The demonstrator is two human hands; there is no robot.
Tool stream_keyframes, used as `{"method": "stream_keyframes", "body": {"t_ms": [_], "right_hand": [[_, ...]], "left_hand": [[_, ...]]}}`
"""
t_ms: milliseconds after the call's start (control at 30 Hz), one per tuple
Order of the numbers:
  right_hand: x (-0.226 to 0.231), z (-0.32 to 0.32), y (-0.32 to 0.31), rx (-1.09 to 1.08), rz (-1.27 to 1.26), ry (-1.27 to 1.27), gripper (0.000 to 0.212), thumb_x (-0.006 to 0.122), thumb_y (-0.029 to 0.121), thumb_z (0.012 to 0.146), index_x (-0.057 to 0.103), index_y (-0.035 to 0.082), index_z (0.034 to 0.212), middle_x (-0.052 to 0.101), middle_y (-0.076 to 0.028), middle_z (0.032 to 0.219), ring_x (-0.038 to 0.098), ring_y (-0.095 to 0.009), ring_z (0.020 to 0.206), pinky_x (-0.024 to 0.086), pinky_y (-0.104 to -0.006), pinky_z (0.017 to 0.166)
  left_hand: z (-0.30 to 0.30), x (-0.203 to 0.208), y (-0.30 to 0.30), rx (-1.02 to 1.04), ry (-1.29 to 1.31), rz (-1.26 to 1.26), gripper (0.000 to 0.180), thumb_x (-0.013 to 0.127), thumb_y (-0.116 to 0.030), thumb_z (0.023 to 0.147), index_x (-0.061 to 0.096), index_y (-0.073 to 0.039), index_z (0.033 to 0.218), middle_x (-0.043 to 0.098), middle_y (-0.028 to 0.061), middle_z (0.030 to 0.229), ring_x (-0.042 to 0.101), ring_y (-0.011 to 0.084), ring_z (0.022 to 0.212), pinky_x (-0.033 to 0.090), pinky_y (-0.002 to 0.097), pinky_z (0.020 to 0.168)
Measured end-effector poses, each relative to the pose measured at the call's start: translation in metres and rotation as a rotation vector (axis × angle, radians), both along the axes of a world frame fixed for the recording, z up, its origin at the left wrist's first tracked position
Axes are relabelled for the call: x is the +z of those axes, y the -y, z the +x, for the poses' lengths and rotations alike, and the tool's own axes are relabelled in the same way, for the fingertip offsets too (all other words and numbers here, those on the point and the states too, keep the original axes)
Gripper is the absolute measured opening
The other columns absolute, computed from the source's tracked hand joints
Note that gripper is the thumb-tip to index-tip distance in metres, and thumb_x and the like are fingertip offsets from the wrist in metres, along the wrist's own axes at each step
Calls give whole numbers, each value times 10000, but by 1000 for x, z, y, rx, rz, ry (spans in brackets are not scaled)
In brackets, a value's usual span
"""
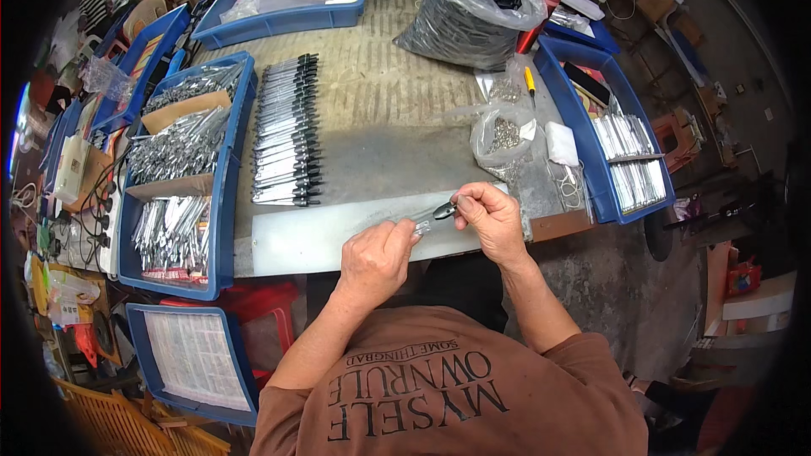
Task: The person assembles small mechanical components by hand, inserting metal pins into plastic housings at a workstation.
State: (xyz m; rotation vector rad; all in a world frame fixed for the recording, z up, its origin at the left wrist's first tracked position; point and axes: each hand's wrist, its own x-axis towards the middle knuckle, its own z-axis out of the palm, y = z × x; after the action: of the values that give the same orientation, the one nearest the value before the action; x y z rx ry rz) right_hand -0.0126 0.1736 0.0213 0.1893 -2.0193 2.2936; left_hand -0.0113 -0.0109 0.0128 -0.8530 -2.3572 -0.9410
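Above a pale white board (304,236) at the table's near edge, my two hands face each other, close together. My left hand (376,257) is closed in a pinch on a small clear piece (421,226). The thumb and fingers of my right hand (492,221) grip a small black oval piece (443,211) with a shiny face, held at the clear piece's tip; whether the two touch, I cannot tell. Beyond the board lies a neat column of slim silver-white pieces with black ends (287,131), side by side.
Left stands a blue divided tray (224,241) heaped with slim metal parts; right, another blue tray (657,171). A plastic bag of black parts (456,38), a bag of small metal bits (505,137), a yellow-handled screwdriver (530,80) and a white box (561,145) lie on the table.
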Motion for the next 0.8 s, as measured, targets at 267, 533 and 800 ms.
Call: {"method": "stream_keyframes", "body": {"t_ms": [267,533,800], "right_hand": [[-6,15,5,0,-32,25,118,553,92,870,582,-19,899,569,-22,703,531,-68,606,428,-182,571],[-16,23,10,-24,7,-24,115,547,77,872,594,-22,908,578,-15,739,524,-57,630,444,-185,571],[-16,31,17,-116,194,-119,78,554,21,852,594,-31,893,587,-34,718,547,-74,594,450,-193,533]], "left_hand": [[7,-2,0,8,-1,-35,124,619,-70,756,534,-43,842,480,61,586,510,221,487,410,324,444],[9,-5,-2,-15,40,-51,119,616,-72,759,532,-46,840,473,56,582,508,212,483,407,324,439],[10,-5,-4,-34,19,-34,159,628,-52,722,535,-38,850,475,64,582,512,223,488,410,326,443]]}}
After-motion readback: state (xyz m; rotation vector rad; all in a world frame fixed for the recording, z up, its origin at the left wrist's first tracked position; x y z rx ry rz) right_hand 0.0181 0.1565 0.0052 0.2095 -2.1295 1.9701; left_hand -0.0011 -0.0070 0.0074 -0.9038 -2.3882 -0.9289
